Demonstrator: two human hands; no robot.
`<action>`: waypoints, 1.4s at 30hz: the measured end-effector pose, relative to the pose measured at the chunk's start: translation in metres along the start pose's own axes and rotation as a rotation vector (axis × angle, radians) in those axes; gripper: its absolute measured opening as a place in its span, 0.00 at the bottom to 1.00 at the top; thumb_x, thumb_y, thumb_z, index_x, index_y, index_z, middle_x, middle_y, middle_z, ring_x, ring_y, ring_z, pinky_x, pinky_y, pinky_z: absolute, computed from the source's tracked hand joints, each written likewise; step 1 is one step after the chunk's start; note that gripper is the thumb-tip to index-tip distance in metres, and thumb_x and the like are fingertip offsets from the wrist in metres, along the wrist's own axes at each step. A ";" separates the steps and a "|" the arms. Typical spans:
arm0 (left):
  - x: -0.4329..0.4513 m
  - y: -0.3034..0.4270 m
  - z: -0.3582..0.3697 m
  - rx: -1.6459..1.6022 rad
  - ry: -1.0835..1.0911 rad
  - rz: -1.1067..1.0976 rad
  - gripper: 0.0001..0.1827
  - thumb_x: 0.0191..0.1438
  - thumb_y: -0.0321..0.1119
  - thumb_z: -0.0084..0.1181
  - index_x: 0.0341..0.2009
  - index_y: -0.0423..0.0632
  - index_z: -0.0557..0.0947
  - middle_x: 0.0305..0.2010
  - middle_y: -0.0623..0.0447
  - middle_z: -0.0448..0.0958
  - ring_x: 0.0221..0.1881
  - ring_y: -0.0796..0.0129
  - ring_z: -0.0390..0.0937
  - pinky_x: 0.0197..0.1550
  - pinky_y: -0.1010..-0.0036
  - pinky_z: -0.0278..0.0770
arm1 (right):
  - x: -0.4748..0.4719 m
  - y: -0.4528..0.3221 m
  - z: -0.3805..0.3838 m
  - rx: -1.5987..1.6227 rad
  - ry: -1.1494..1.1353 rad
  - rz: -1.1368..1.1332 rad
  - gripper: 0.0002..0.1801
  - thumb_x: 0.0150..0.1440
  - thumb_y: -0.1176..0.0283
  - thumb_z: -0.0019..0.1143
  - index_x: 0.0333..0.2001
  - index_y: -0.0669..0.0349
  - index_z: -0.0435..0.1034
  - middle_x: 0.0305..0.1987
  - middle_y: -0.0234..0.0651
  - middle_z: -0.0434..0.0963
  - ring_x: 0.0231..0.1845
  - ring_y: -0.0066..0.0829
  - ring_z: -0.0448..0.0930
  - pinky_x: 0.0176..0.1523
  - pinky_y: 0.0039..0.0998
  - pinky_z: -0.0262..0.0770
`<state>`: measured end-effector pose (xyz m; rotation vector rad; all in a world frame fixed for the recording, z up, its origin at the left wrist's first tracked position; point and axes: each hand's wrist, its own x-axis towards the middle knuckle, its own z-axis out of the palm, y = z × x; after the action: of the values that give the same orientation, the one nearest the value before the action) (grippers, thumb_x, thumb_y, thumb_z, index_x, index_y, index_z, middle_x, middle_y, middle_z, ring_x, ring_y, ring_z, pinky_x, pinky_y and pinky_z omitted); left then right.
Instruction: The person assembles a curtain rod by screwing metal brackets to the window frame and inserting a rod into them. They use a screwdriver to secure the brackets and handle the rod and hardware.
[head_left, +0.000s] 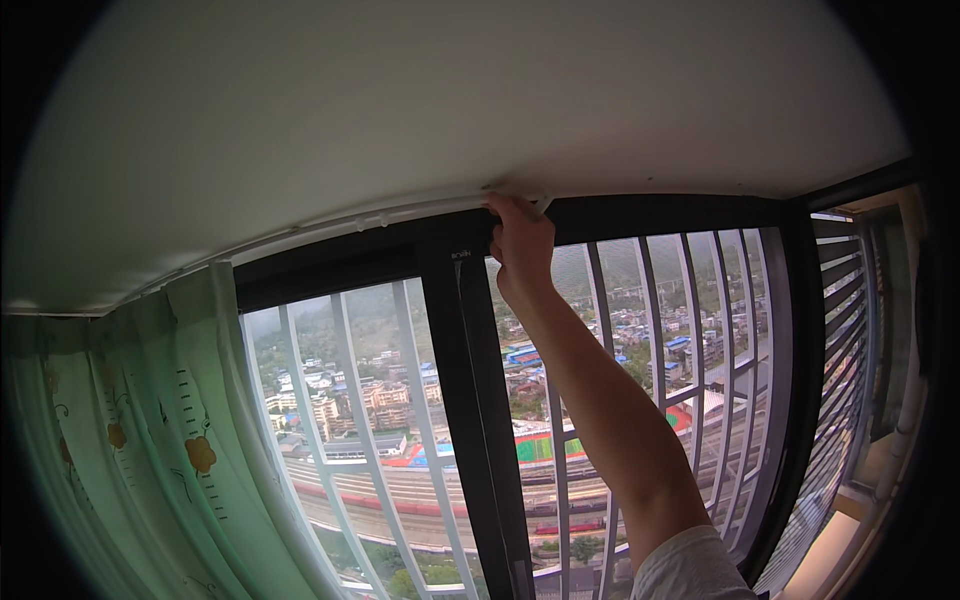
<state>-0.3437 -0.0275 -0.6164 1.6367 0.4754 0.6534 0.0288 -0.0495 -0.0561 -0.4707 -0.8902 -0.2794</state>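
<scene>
My right hand (525, 244) reaches up to the ceiling at the top of the window. Its fingers are closed on a white curtain rail (435, 206), and a pale end of it sticks out just past the knuckles. Two small white gliders (373, 221) hang from the rail to the left of the hand. Farther left, a green curtain (161, 420) with orange flowers hangs in folds from the same line. What the fingertips press on is partly hidden by the hand. My left hand is out of view.
Behind the arm stands a dark window frame (457, 360) with glass panes and white security bars (367, 390) outside. The white ceiling (450, 97) lies close above, with small holes (650, 179) near its edge. Dark louvres (836, 300) fill the right side.
</scene>
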 end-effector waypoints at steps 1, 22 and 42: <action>-0.002 0.018 0.002 -0.025 0.006 0.001 0.11 0.65 0.37 0.59 0.43 0.42 0.83 0.34 0.58 0.79 0.34 0.78 0.74 0.37 0.77 0.75 | 0.000 0.002 -0.001 0.010 0.002 -0.006 0.05 0.57 0.73 0.61 0.33 0.63 0.75 0.17 0.18 0.58 0.13 0.11 0.52 0.19 0.22 0.44; -0.014 0.072 0.000 -0.371 0.024 -0.195 0.08 0.64 0.36 0.61 0.39 0.44 0.84 0.30 0.62 0.75 0.31 0.80 0.71 0.32 0.79 0.69 | 0.005 0.012 0.007 0.242 0.027 0.020 0.09 0.56 0.73 0.64 0.39 0.64 0.72 0.34 0.34 0.73 0.14 0.12 0.52 0.18 0.22 0.44; -0.014 -0.054 0.002 0.153 -0.042 -0.065 0.06 0.52 0.24 0.67 0.36 0.40 0.86 0.30 0.50 0.80 0.30 0.71 0.78 0.34 0.75 0.75 | -0.177 -0.021 -0.138 -0.389 -1.010 0.594 0.17 0.69 0.60 0.51 0.30 0.58 0.69 0.17 0.23 0.60 0.14 0.09 0.55 0.18 0.18 0.48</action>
<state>-0.3501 -0.0288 -0.6718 1.7685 0.5568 0.5441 0.0066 -0.1296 -0.2654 -1.2632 -1.6191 0.3901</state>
